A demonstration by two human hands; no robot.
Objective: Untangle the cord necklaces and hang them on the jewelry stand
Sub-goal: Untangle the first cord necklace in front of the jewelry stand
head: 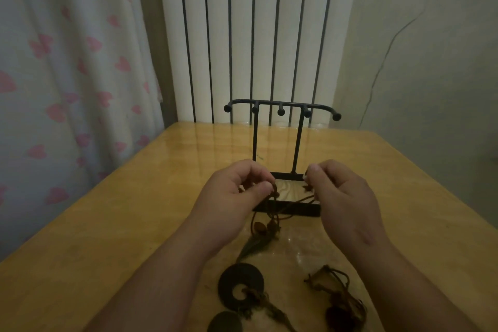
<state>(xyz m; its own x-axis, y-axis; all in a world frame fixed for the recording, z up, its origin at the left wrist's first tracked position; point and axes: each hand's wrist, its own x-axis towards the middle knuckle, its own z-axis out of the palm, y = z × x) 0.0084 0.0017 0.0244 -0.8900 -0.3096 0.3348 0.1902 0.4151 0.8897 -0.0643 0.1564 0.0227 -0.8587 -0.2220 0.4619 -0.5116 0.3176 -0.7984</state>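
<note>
A black metal jewelry stand (281,108) with several knobbed pegs on its top bar stands on the wooden table (107,224); nothing hangs on it. In front of its base, my left hand (231,199) and my right hand (342,197) each pinch a brown cord necklace (272,213) and hold it raised. Its beads and dark pendant dangle down between my wrists. A necklace with a dark ring pendant (240,285) lies on the table near me. Another tangled cord necklace (336,296) lies to its right.
A dark oval pendant (225,322) sits at the lower edge of view. A white radiator (256,35) stands behind the table. A curtain with pink hearts (67,75) hangs to the left. A pale wall is on the right.
</note>
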